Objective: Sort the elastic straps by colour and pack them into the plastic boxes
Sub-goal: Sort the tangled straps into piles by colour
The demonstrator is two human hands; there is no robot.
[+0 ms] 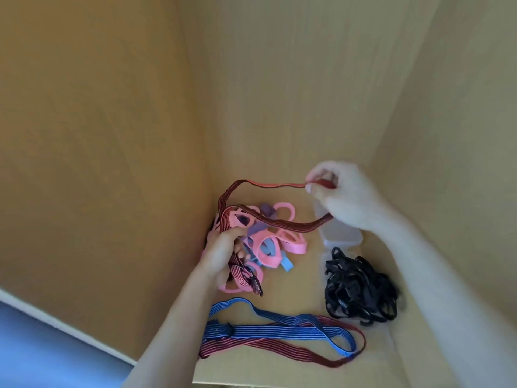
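Head view shows your right hand [347, 197] pinching one end of a red strap [268, 186], grip clamped on it at the fingertips, while your left hand [223, 253] is closed around the other end of the same strap where it bunches beside the pink pile [268, 247]. The strap arcs between the two hands, above the desk [307, 275], and its lower run lies across the pink and purple loops. That is the first risk: if you pull now, the strap can drag pink loops with it and scatter the pile toward the black pile [361, 292], mixing colours you have already kept apart. A clear box [341, 233] sits just under your right wrist, partly hidden, and I cannot tell whether it is open; a sweep of the wrist could knock it against the black straps. Nearer you, a blue strap [279, 330] lies crossed over a second red strap [313, 354], touching along much of their length, so lifting either one carelessly would carry the other along. The buckle dangling below your left hand may also snag in the pink loops. Lift the red strap clear before coiling it.
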